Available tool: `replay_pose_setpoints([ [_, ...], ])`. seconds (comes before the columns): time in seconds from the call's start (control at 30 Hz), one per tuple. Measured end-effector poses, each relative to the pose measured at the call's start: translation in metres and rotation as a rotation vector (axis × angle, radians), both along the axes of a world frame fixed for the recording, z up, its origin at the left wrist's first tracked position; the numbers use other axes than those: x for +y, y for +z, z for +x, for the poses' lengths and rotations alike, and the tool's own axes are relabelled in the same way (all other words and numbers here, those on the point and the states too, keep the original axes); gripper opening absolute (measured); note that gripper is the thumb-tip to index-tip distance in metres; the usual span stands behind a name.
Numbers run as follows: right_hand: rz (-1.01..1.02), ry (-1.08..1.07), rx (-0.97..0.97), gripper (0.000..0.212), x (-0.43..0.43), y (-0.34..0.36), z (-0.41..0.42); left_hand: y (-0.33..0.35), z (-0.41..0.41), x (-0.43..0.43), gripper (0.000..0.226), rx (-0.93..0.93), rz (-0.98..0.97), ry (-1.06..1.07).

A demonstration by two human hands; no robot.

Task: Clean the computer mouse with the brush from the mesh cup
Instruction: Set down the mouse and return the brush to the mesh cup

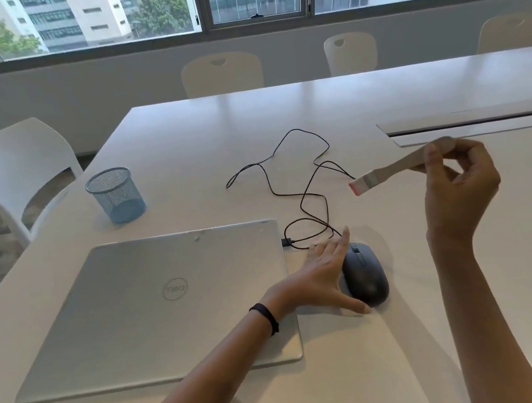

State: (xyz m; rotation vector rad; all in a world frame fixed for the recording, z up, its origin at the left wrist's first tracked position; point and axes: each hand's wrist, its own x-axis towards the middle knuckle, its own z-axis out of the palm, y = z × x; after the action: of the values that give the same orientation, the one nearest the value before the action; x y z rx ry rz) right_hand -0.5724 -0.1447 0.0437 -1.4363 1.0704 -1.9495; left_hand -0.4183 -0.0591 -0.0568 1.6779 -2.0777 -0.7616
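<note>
- The left hand [325, 274] lies spread wide on the white table [184, 144], palm turned toward the dark grey computer mouse [365, 274]; the fingers stretch along the mouse's left side and the thumb reaches to its near end, so the hand cups the mouse without closing round it.
- A dark band [267, 316] circles the left wrist.
- The right hand [460, 184] is raised above the table, well to the right of the mouse, with thumb and fingers pinched on the far end of the brush [401, 166] handle.
- The brush is held nearly level, its flat pale handle running leftward to a metal ferrule and a short head with a pinkish tip that points toward the cable; it hangs in the air, apart from the mouse.
- The mouse rests on the table just right of the closed silver laptop [157, 308], near its right edge.
- A black cable [304, 193] lies in loose loops on the table beyond the mouse, with a plug at the laptop's right side.
- The blue mesh cup [116, 195] stands upright beyond the laptop's far left corner, well apart from both hands; nothing can be seen sticking out of it.
</note>
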Motion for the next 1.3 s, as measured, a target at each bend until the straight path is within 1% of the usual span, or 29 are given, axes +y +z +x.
replay_pose_setpoints([
  [0.07,-0.005,0.011,0.01,0.01,0.001,0.001,0.011,0.004,0.007,0.001,0.116,-0.03,-0.056,-0.035],
  [0.17,-0.006,0.024,0.036,0.018,0.0,0.0,0.03,0.012,0.022,0.001,0.099,-0.04,-0.187,-0.049],
  [0.27,-0.027,0.035,0.036,0.019,0.001,0.002,0.05,0.02,0.046,0.001,0.086,-0.013,-0.279,-0.017],
  [0.33,-0.062,0.032,0.045,0.018,0.004,0.005,0.066,0.024,0.069,0.003,0.082,-0.005,-0.307,0.021],
  [0.5,-0.112,0.097,0.065,0.008,0.012,0.015,0.112,0.04,0.143,0.011,0.079,0.039,-0.317,0.182],
  [0.6,-0.135,0.132,0.082,0.007,0.017,0.02,0.143,0.048,0.19,0.02,0.078,0.026,-0.3,0.258],
  [0.7,-0.144,0.176,0.077,0.002,0.019,0.026,0.175,0.053,0.234,0.032,0.077,0.031,-0.324,0.342],
  [0.83,-0.161,0.231,0.04,0.007,0.024,0.033,0.22,0.058,0.286,0.046,0.073,0.004,-0.401,0.466],
  [1.0,-0.177,0.3,0.009,0.005,0.03,0.037,0.274,0.07,0.346,0.056,0.071,-0.007,-0.445,0.609],
  [1.1,-0.189,0.329,0.0,0.006,0.035,0.039,0.305,0.077,0.376,0.057,0.078,-0.034,-0.43,0.659],
  [1.2,-0.179,0.356,-0.018,0.005,0.039,0.04,0.333,0.083,0.398,0.054,0.091,-0.063,-0.346,0.672],
  [1.3,-0.172,0.377,-0.042,0.007,0.043,0.039,0.359,0.086,0.414,0.051,0.096,-0.051,-0.268,0.698],
])
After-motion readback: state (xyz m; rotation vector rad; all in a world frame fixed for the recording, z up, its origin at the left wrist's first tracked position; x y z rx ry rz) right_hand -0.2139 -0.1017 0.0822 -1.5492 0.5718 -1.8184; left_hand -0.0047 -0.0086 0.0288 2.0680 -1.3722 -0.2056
